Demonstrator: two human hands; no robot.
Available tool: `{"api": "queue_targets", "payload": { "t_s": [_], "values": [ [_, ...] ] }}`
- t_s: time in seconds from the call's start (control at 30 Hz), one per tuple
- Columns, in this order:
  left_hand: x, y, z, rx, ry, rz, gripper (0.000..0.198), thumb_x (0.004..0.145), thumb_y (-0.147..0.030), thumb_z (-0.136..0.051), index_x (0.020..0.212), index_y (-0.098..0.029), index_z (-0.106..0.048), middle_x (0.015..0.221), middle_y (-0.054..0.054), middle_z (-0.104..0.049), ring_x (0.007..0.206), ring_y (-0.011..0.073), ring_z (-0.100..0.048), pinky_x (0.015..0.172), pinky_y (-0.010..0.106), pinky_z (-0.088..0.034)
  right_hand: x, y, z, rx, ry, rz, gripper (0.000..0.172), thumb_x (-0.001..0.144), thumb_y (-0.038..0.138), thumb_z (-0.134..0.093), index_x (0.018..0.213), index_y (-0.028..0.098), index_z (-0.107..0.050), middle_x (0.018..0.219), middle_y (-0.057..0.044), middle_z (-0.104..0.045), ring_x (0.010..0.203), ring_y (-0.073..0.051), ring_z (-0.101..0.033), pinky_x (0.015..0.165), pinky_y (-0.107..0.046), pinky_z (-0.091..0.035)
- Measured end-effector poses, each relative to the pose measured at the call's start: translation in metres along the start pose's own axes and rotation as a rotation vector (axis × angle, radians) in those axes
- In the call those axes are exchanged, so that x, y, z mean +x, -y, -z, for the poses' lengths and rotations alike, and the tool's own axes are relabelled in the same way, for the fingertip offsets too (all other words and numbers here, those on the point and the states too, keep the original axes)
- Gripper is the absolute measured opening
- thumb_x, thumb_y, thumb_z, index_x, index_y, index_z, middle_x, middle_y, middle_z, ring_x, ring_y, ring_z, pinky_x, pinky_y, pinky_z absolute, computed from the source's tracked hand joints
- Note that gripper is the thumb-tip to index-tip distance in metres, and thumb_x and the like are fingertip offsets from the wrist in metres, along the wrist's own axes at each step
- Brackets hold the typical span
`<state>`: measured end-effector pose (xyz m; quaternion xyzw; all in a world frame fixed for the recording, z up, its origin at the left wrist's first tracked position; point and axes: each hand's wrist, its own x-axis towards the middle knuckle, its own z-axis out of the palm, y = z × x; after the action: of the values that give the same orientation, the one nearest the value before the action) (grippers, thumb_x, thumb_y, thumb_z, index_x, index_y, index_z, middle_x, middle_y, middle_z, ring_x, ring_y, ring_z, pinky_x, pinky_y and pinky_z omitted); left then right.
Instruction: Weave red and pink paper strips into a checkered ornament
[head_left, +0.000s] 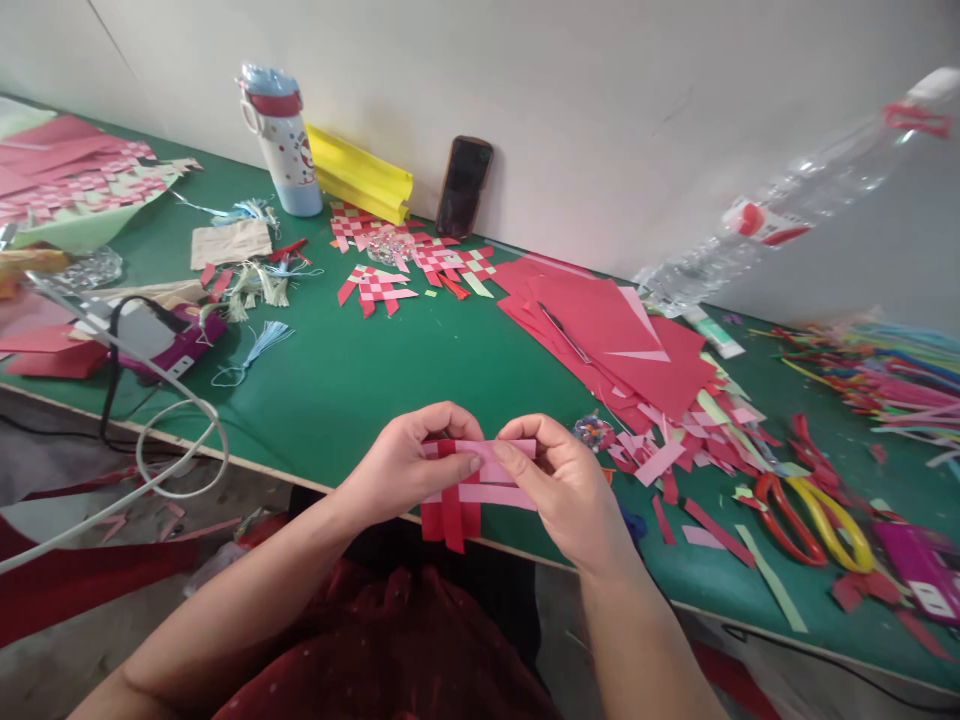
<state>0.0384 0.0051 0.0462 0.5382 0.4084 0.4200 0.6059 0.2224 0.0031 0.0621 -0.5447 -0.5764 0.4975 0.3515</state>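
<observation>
Between my hands, just over the table's front edge, is a small weave of red and pink paper strips (451,505). My left hand (412,462) pinches its left part, thumb on top and fingers behind. The right end of a pink strip (517,495) reaches toward my right hand (562,487), whose thumb and fingers pinch the upper pink strip. Red strips hang down from the weave's lower side. My fingers behind the paper are partly hidden.
Finished-looking woven paper fish (375,290) lie ahead, near a bottle (289,150) and a phone (464,187). To the right are red paper sheets (600,330), paper scraps, scissors (814,520) and a tilted plastic bottle (795,200). A white cable (142,365) crosses the left edge.
</observation>
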Motion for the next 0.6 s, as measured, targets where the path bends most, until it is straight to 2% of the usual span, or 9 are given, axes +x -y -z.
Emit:
{"api": "queue_targets", "payload": {
  "t_s": [0.23,0.47,0.53,0.6],
  "values": [
    [-0.002,0.003,0.004,-0.011,0.027,0.037,0.018,0.079,-0.028,-0.070,0.082,-0.015,-0.057,0.068,-0.004,-0.051,0.057,0.0057,-0.045,0.054,0.018,-0.040,-0.002,-0.004,-0.003,-0.033,-0.035,0.003,0.025,0.082,0.045,-0.066,0.085,0.021,-0.060,0.067,0.004,-0.053,0.056,-0.010,-0.045,0.052,-0.022,-0.038],
    [-0.004,0.010,0.007,0.002,0.050,0.092,0.018,0.082,-0.030,-0.067,0.085,-0.015,-0.057,0.070,-0.004,-0.053,0.058,0.0063,-0.048,0.054,0.018,-0.040,0.002,-0.013,-0.006,-0.192,-0.071,0.081,0.019,0.084,0.040,-0.063,0.084,0.021,-0.061,0.074,0.000,-0.062,0.068,-0.014,-0.056,0.063,-0.026,-0.044],
    [-0.006,0.015,0.012,0.079,0.073,0.076,0.017,0.084,-0.031,-0.064,0.091,-0.016,-0.058,0.076,-0.002,-0.058,0.061,0.0081,-0.052,0.057,0.020,-0.043,0.002,-0.014,-0.008,-0.261,-0.079,0.099,0.016,0.086,0.038,-0.061,0.085,0.022,-0.061,0.076,0.000,-0.063,0.070,-0.015,-0.058,0.065,-0.026,-0.045],
    [-0.010,0.019,0.018,0.274,0.055,-0.002,0.017,0.085,-0.027,-0.062,0.100,-0.018,-0.059,0.087,0.001,-0.063,0.071,0.0116,-0.058,0.064,0.024,-0.048,0.004,-0.015,-0.009,-0.371,-0.093,0.123,0.012,0.087,0.034,-0.059,0.084,0.023,-0.061,0.078,0.000,-0.065,0.071,-0.016,-0.059,0.068,-0.027,-0.046]
  ]
}}
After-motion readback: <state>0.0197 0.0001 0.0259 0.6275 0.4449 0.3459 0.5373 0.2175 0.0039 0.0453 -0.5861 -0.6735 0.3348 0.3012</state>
